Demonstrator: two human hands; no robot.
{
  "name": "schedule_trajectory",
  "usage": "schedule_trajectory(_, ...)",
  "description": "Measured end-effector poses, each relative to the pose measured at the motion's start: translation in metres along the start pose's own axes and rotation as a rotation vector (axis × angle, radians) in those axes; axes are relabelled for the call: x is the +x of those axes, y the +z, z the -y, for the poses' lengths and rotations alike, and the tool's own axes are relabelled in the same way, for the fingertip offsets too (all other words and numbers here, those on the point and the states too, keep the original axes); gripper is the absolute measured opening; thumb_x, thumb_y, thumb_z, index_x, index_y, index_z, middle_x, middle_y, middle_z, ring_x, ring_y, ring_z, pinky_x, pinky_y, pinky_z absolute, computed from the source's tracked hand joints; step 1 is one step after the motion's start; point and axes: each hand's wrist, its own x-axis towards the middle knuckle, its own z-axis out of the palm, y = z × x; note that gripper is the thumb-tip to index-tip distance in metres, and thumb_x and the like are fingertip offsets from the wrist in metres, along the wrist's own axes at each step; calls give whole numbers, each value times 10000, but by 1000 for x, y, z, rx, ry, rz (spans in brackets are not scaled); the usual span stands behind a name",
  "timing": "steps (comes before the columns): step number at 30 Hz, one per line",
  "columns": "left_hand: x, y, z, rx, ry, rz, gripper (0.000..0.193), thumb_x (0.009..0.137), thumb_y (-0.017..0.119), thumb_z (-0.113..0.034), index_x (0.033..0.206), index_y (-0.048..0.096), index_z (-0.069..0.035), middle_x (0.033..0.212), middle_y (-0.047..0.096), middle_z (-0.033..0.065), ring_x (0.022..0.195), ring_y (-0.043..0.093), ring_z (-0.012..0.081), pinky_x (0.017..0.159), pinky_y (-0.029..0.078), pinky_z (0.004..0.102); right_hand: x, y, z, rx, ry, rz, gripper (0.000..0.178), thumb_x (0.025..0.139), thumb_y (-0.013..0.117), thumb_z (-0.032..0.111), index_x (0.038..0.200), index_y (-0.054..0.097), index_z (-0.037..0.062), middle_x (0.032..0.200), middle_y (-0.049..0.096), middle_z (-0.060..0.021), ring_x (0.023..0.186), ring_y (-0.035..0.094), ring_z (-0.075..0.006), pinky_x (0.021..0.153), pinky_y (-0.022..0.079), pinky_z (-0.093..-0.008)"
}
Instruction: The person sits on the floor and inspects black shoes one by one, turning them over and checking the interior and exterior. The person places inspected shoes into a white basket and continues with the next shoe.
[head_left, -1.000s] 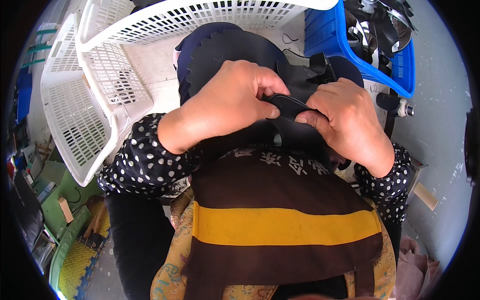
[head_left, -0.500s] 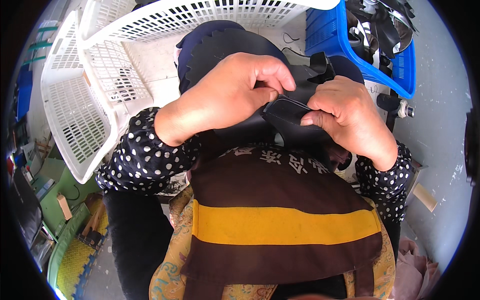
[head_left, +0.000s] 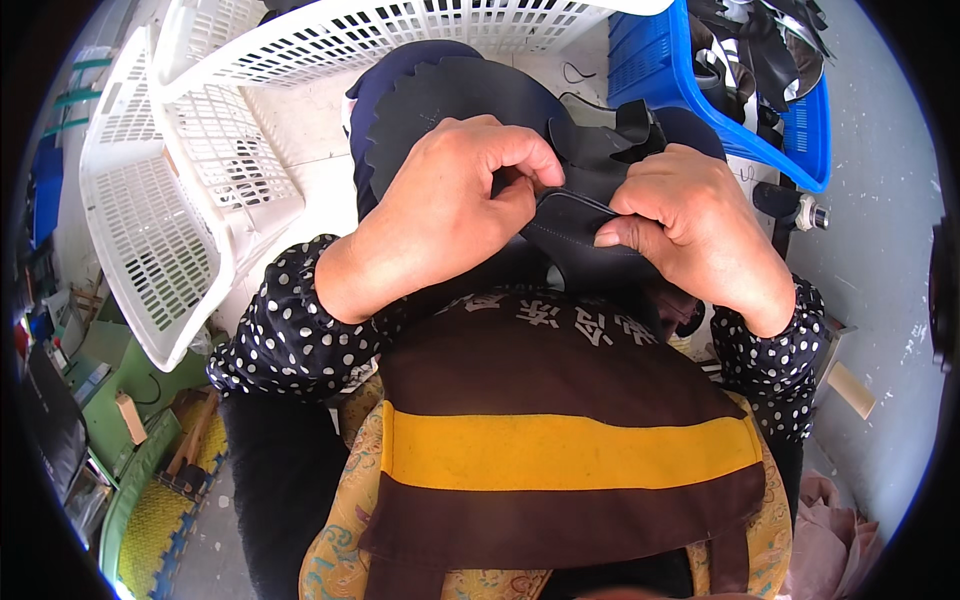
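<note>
A black leather-like piece (head_left: 590, 232) with a line of pale stitching lies over my lap, its folded edge raised between my two hands. My left hand (head_left: 450, 195) is closed, thumb and forefinger pinched at the left end of that edge. My right hand (head_left: 705, 220) grips the right end, with the thumb below and bent fingers above. Beyond my left hand spreads a wider black sheet (head_left: 450, 90) with a notched rim. Past the pinched edge, black flaps (head_left: 610, 135) curl up near my right knuckles. Whether they all belong to one piece, I cannot tell.
White perforated plastic baskets (head_left: 150, 240) stand at the left and far side. A blue crate (head_left: 685, 95) at the far right holds several black and white pieces. Along the right runs a grey wall (head_left: 890, 230). A metal-tipped black fitting (head_left: 800, 210) sticks out beside the crate.
My left hand has shifted slightly left and nearer, and its fingers have drawn closer together. The black flaps near my right hand sit a little differently. My right hand keeps its grip.
</note>
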Motion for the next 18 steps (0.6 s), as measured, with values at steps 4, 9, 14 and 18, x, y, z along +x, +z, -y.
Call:
schedule_trajectory(4,3,-3,0,-178,-15,63,164,893,666,87,1010,733,-6,979,731,64,940,704,154,864,546,291,2,-3,4,-32,-18,-1,234,740,858,130,800,648,45,737,595,-63,743,597,-284,691,451,-394)
schedule_trajectory(9,6,-6,1,-270,-69,127,197,930,645,113,1082,710,7,1028,739,44,1004,705,126,904,548,268,-1,0,29,-306,2,-60,326,731,831,71,1019,689,15,918,679,-80,827,658,-301,741,483,-403)
schedule_trajectory(14,6,-8,3,-310,-96,171,197,932,647,114,1086,666,-7,1003,712,18,994,684,88,903,540,260,0,23,38,-206,8,-310,306,724,848,31,1004,725,35,966,707,-79,827,673,-280,756,495,-374)
schedule_trajectory(18,6,-6,3,-329,-92,148,181,928,646,110,1049,631,-22,950,679,0,955,666,63,872,520,247,1,30,32,-118,49,-362,286,707,873,22,954,734,63,956,704,-69,824,651,-268,748,493,-356)
